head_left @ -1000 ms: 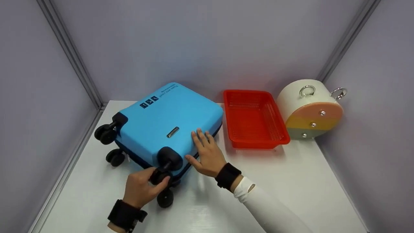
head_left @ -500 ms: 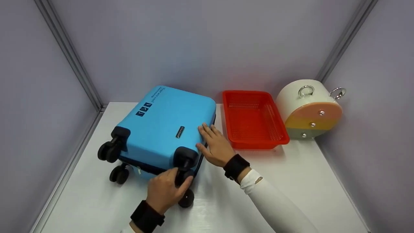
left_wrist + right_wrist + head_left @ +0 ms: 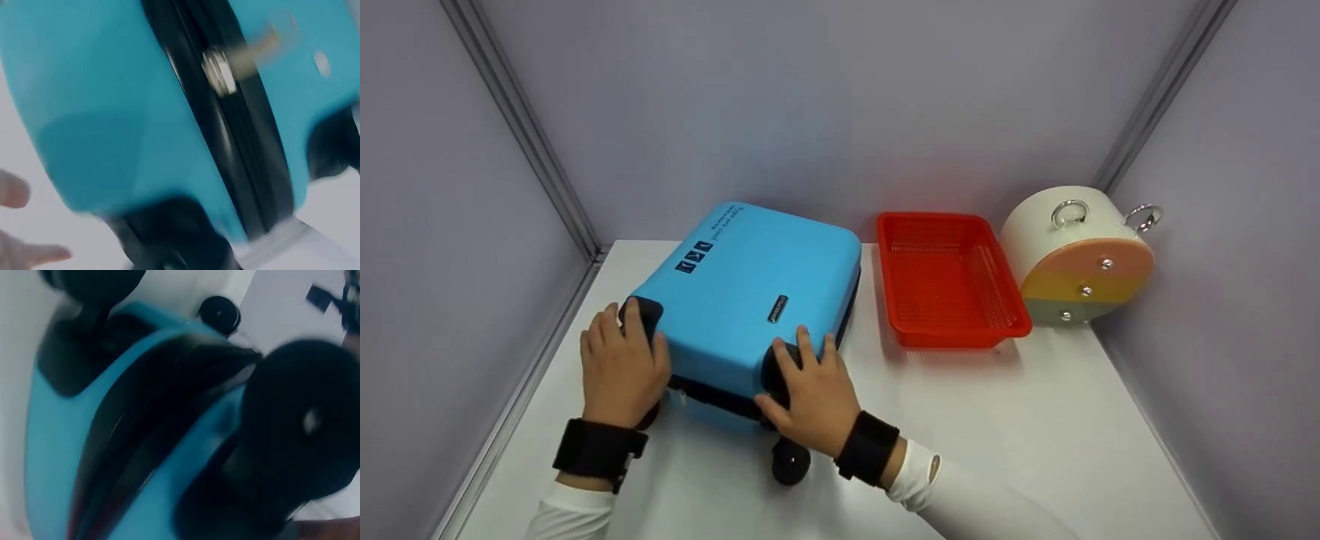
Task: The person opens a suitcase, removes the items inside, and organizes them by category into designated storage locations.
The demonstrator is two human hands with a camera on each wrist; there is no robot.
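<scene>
We've got one blue suitcase flat on the counter, one red basket beside it. Our left hand and right hand each curl their fingers over a wheel corner; one wheel shows below.

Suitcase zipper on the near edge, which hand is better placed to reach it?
Probably the left hand. It grips the suitcase at its near left corner, and the metal zipper pull shows close in its wrist view. The right hand covers the other corner's wheel housing.

surface: white table | on it: blue suitcase, red basket, cream drum
</scene>
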